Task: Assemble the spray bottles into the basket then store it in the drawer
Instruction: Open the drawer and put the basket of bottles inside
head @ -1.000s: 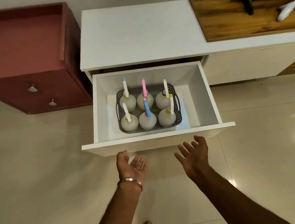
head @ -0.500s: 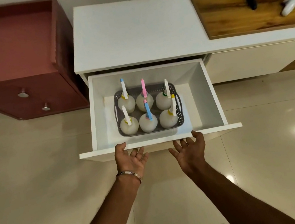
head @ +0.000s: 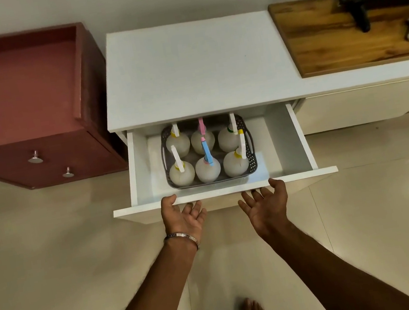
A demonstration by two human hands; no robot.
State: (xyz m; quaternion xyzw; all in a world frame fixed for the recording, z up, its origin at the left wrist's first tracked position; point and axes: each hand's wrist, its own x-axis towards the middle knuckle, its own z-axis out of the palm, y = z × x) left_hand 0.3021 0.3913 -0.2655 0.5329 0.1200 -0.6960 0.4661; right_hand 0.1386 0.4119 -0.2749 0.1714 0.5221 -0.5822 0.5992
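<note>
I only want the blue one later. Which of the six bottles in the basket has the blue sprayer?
The front-row middle spray bottle in the grey basket. Its sprayer is blue; the one behind is pink, and the four others are white.

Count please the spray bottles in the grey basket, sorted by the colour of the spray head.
Inside the grey basket, in the white drawer:
White spray heads: 4, such as the front-left bottle
Pink spray heads: 1, the back-middle bottle
Blue spray heads: 1, the front-middle bottle
Total: 6 bottles

Maroon cabinet (head: pixel 19 104) on the left, wooden board (head: pixel 339 32) far right.
</note>
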